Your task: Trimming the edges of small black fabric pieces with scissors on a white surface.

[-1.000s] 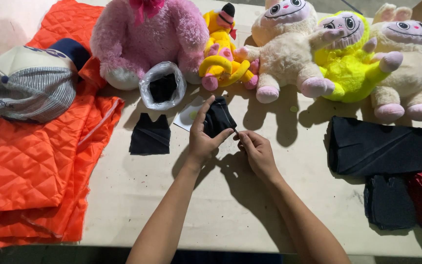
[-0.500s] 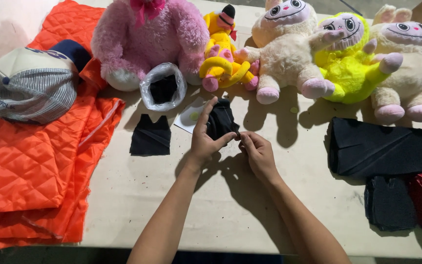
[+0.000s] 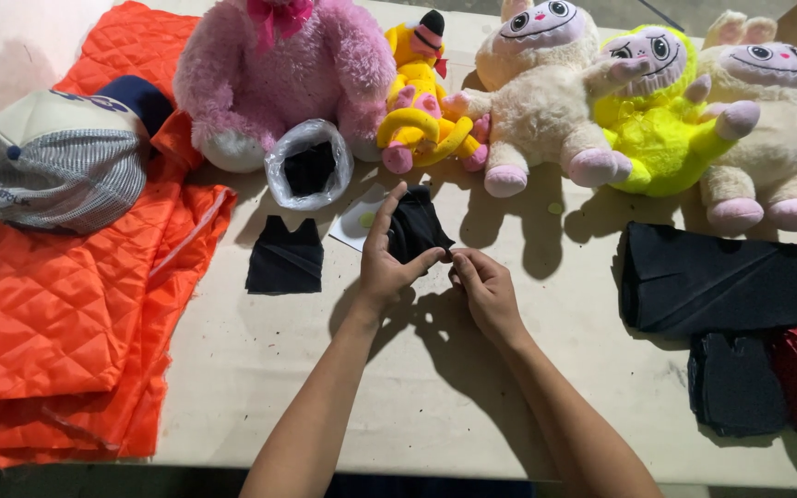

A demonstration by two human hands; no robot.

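On the pale table (image 3: 417,406) we worked in front of a row of plush toys (image 3: 546,83). Our left hand (image 3: 385,263) gripped the small black cloth (image 3: 414,226), its long axis running away from us, while our right hand (image 3: 483,288) pinched its near corner.

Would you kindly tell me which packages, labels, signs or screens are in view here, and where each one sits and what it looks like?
Clear plastic bag: in front of the pink plush bear, mouth open, round, dark cloth inside.
White paper slip: flat on the table beside the left hand, pale, with a faint yellowish spot.
Striped grey and cream cap: on the orange quilted fabric, small dark marking on its band.
No signs or screens.
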